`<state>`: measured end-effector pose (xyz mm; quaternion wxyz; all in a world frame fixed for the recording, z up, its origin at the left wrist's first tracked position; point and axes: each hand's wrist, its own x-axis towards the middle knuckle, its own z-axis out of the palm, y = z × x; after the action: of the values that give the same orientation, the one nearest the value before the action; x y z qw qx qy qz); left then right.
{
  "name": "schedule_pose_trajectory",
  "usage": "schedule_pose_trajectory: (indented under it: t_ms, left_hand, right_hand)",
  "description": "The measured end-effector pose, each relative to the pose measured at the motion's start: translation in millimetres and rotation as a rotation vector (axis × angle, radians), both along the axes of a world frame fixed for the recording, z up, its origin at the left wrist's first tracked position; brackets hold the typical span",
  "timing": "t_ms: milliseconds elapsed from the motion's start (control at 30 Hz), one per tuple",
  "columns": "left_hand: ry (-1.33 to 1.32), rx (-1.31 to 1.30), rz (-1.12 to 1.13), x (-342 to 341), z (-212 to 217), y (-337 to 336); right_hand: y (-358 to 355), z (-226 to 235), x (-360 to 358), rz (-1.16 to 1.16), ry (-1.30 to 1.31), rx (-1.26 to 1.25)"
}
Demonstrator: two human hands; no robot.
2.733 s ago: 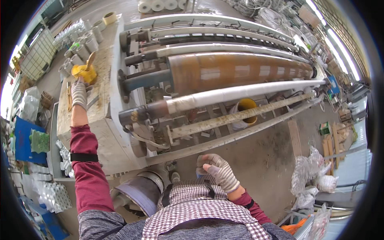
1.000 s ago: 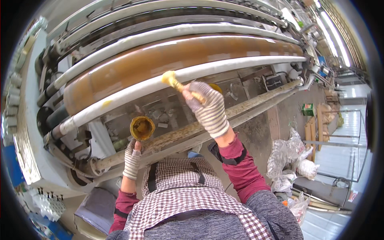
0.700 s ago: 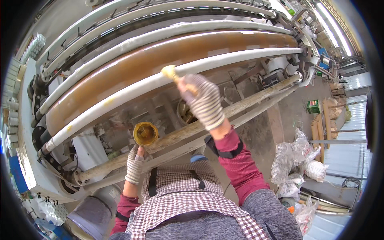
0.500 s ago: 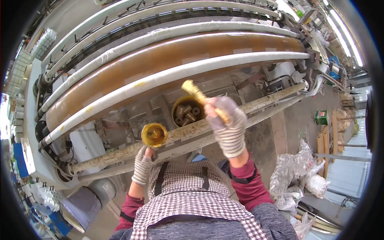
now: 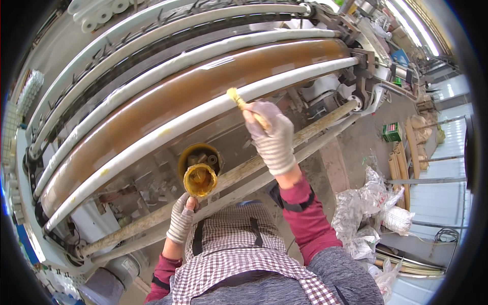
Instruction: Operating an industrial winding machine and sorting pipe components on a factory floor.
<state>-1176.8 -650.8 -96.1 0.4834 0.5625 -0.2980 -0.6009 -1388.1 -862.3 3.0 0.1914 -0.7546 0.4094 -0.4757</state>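
My right hand [image 5: 273, 136], in a striped knit glove with the fingertips bare, is closed around a brush [image 5: 237, 97] with yellowed bristles. The bristle end lies over the long white roller [image 5: 168, 133]; whether it touches cannot be told. In a matching glove, my left hand [image 5: 181, 219] grips a small yellow-crusted cup [image 5: 200, 181] from below, its thumb up against the side. Amber, glue-like stuff coats the cup inside. Behind the cup a larger yellow bucket [image 5: 182, 158], partly hidden by it, holds several brown hollow cylinders.
A wide brown roll [image 5: 168, 92] runs behind the white roller across the machine. Two stained bars [image 5: 239, 175] cross in front of me at waist level. Clear plastic bags [image 5: 353, 208], cardboard tubes [image 5: 401, 175] and a green box [image 5: 391, 132] are on the right-hand floor.
The view has swung, shifting the machine leftward. The brush has gone from in front of the bucket to over the white roller. The cup now overlaps the bucket's near rim.
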Motion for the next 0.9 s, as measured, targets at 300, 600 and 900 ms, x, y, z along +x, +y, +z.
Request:
schedule_pose_trajectory:
  t_ms: [300,600,900]
  left_hand:
    - [-0.056,0.021,0.011,-114,-9,-69]
    - [0.070,0.039,0.116,-297,18,-138]
    - [-0.034,-0.035,-0.041,-357,56,-227]
  right_hand:
    - [-87,11,-151,-0.052,0.015,-0.040]
    - [-185,18,-320,-0.012,-0.102,-0.037]
    - [-284,-14,-436,-0.230,-0.160,0.086]
